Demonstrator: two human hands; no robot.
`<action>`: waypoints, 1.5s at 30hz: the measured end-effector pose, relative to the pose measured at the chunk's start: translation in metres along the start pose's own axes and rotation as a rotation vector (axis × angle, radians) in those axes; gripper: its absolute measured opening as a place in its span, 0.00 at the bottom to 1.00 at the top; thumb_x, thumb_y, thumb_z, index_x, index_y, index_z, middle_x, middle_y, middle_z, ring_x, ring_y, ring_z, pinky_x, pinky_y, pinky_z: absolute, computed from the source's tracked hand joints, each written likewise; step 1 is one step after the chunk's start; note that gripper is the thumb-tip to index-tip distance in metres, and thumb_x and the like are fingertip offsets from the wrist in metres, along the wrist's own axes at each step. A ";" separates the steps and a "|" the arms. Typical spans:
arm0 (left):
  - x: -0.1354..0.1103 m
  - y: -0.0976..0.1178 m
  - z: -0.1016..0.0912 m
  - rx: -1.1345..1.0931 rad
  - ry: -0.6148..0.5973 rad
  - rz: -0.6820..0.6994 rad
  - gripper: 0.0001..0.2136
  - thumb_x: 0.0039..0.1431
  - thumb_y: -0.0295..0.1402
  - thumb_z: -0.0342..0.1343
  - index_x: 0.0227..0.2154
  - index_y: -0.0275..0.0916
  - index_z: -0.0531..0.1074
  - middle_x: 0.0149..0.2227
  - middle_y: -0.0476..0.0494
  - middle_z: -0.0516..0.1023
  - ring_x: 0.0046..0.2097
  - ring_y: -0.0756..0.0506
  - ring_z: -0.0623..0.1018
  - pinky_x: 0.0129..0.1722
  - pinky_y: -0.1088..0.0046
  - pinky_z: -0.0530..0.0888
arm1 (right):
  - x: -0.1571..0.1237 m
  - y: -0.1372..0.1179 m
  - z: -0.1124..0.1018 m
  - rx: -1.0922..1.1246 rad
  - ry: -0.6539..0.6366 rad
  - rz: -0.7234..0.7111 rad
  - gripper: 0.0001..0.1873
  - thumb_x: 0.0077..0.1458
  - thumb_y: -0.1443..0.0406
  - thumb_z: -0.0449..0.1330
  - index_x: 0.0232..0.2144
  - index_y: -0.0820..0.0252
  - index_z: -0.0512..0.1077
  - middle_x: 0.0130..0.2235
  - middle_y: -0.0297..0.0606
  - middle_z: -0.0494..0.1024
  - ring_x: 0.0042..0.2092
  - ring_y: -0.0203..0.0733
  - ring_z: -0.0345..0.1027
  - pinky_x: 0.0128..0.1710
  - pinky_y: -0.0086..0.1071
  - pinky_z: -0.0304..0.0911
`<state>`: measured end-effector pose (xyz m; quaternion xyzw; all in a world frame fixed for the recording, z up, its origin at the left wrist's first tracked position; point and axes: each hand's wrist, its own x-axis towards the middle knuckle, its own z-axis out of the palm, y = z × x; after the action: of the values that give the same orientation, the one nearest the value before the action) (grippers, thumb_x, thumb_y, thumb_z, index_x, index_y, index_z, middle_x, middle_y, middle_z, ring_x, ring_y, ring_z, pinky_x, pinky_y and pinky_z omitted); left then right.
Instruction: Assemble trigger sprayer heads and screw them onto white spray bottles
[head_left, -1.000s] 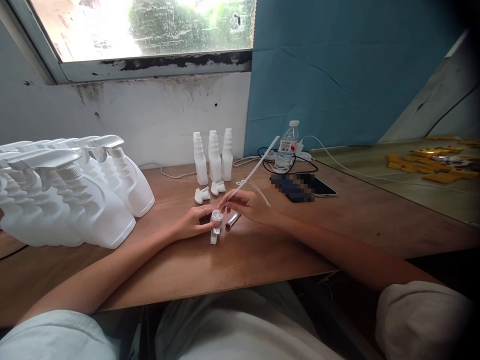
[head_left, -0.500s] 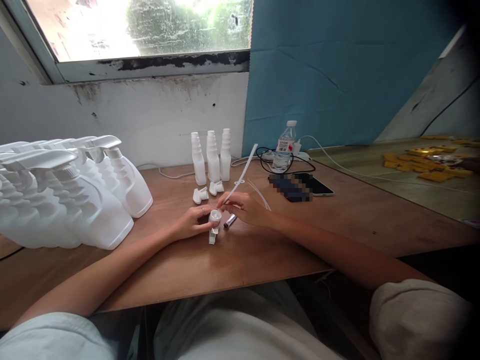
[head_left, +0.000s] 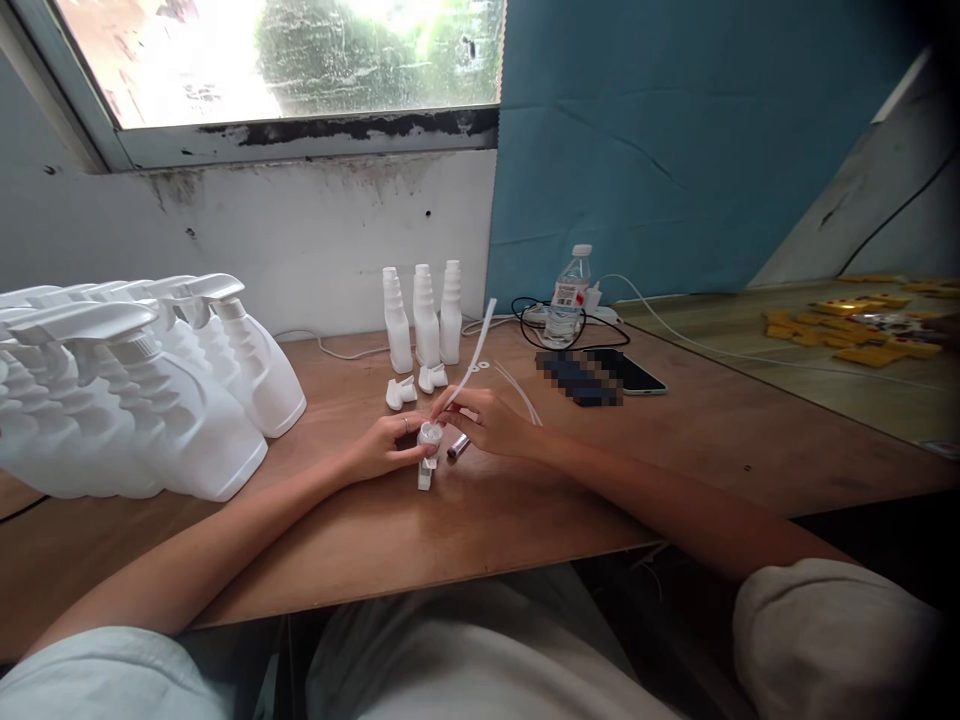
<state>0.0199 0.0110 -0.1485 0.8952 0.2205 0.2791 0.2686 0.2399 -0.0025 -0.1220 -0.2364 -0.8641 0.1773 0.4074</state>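
Note:
Between the thumb and fingers of my left hand (head_left: pixel 386 447) is a white spray head (head_left: pixel 430 436), its round collar facing up and its nozzle end toward me. My right hand (head_left: pixel 484 420) pinches a thin white tube (head_left: pixel 480 345) near its lower end, close beside the collar. The tube leans up and away to the right; whether its lower tip touches the spray head is hidden by my fingers. A short metallic cylinder (head_left: pixel 459 446) lies on the table under my right hand. Two more white spray heads (head_left: pixel 401 392) lie just beyond my hands.
Three slim white bottles (head_left: pixel 426 315) stand near the wall. Several large white spray bottles (head_left: pixel 180 390) crowd the left. Loose tubes (head_left: pixel 517 390) and small white rings (head_left: pixel 484 366) lie beyond my right hand. A water bottle (head_left: pixel 568 300), cables and a phone (head_left: pixel 634 370) sit at the back right.
The tube in my right hand has tilted more upright and its upper end has dropped slightly. My left hand keeps the spray head in nearly the same place.

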 end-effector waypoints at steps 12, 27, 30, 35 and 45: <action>-0.002 0.000 0.000 -0.006 0.001 -0.012 0.14 0.62 0.39 0.54 0.43 0.32 0.72 0.41 0.41 0.76 0.43 0.46 0.74 0.46 0.74 0.69 | 0.001 -0.003 0.005 0.051 0.010 0.033 0.07 0.57 0.72 0.52 0.30 0.62 0.69 0.27 0.34 0.72 0.28 0.33 0.66 0.28 0.26 0.61; 0.002 0.001 0.001 0.012 -0.027 0.002 0.16 0.64 0.41 0.51 0.43 0.33 0.73 0.41 0.41 0.77 0.42 0.46 0.74 0.45 0.74 0.69 | 0.006 0.000 -0.002 -0.069 -0.027 -0.087 0.07 0.59 0.66 0.57 0.29 0.62 0.71 0.30 0.37 0.74 0.31 0.34 0.64 0.32 0.27 0.60; 0.001 -0.001 0.001 -0.008 -0.011 0.014 0.15 0.63 0.41 0.53 0.44 0.33 0.73 0.44 0.40 0.77 0.45 0.45 0.75 0.48 0.73 0.69 | 0.006 0.003 0.000 -0.037 -0.022 -0.071 0.09 0.58 0.65 0.58 0.26 0.62 0.70 0.29 0.36 0.72 0.31 0.35 0.65 0.32 0.28 0.60; 0.002 -0.001 0.003 -0.025 -0.007 0.028 0.16 0.62 0.41 0.53 0.44 0.33 0.73 0.46 0.38 0.77 0.47 0.44 0.76 0.49 0.73 0.70 | 0.004 0.004 0.005 0.030 -0.027 0.079 0.09 0.56 0.66 0.58 0.24 0.62 0.66 0.24 0.31 0.67 0.26 0.32 0.58 0.26 0.27 0.56; 0.002 -0.013 0.004 0.018 0.097 -0.032 0.23 0.67 0.44 0.44 0.27 0.32 0.76 0.35 0.39 0.78 0.37 0.47 0.77 0.39 0.74 0.72 | -0.011 0.017 0.033 0.175 -0.171 0.036 0.09 0.57 0.67 0.58 0.25 0.63 0.69 0.30 0.37 0.74 0.33 0.37 0.67 0.35 0.30 0.63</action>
<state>0.0206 0.0206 -0.1582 0.8794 0.2500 0.3158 0.2538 0.2241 0.0015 -0.1569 -0.1996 -0.8724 0.2788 0.3483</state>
